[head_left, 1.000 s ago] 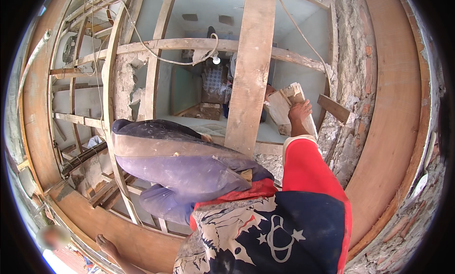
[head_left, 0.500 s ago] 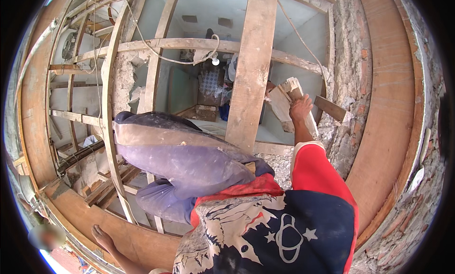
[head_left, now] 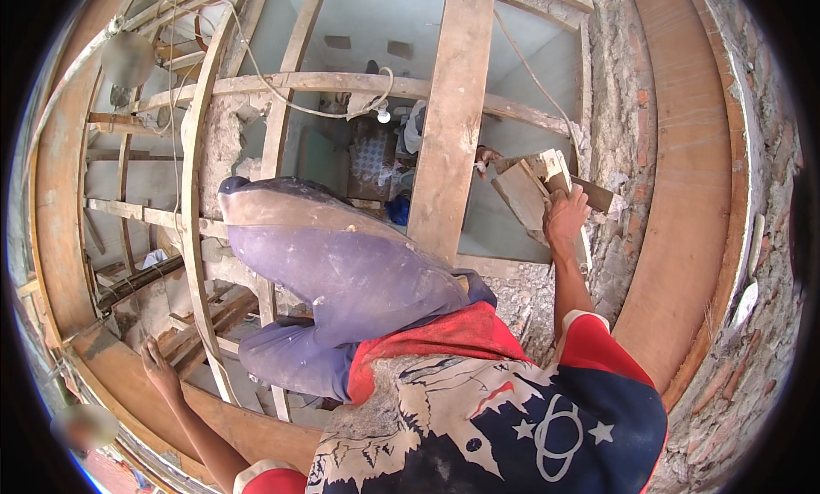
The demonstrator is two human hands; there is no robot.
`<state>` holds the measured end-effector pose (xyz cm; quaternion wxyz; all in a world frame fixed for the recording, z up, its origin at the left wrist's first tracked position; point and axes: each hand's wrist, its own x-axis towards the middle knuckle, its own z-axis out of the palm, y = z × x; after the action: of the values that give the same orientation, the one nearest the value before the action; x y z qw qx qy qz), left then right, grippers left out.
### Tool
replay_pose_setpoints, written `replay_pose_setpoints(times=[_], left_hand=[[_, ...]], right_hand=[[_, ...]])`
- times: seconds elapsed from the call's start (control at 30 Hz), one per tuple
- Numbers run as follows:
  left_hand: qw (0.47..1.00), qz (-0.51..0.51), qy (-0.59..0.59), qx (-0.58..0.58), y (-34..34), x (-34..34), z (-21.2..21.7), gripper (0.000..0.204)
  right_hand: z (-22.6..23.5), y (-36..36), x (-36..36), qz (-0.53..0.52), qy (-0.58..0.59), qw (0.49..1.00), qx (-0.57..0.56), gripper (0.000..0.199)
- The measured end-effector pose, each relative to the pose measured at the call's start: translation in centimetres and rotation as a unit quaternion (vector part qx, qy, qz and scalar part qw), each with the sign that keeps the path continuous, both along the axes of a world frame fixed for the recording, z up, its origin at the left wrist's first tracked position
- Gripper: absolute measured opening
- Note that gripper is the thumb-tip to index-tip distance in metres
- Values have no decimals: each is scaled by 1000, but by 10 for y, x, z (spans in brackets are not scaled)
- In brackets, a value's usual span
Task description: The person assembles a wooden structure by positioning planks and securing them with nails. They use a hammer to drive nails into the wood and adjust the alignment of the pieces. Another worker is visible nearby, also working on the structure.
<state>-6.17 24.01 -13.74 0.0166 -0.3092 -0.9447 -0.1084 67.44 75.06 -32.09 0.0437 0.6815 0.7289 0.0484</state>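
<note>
The right hand [head_left: 565, 216] has its fingers bent over the edge of some rough, pale wooden pieces [head_left: 523, 199], and it grips them; the thumb I cannot see clearly. These pieces are held tilted above the opening between the beams, beside a short brown block [head_left: 598, 196] which sticks out near the wall. Another person's hand [head_left: 487, 157] comes up from below, near the left end of the pieces; whether it touches them I cannot tell. The left hand [head_left: 159, 368] is far apart from the right, with fingers extended, over the light-brown board [head_left: 248, 426] at the lower left.

The purple trousers [head_left: 342, 259] of the person lie across the timber frame. A wide plank [head_left: 453, 127] crosses the opening, and to its left a white bulb [head_left: 383, 116] hangs from a pale cable [head_left: 320, 112]. Below is a room with pale walls. On the right stands a broken brick wall [head_left: 634, 144], then a long curved board [head_left: 688, 195].
</note>
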Motion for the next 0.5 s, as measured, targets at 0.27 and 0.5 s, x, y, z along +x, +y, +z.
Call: replay_pose_setpoints(times=[0.27,0.5], left_hand=[[980,-115,-101,130,175,27,-42,41],[957,-128,-173,194,207,14,-86,40]], right_hand=[[155,-20,-4,45,23,995,85,22],[300,-19,-28,159,-40,980,116,26]])
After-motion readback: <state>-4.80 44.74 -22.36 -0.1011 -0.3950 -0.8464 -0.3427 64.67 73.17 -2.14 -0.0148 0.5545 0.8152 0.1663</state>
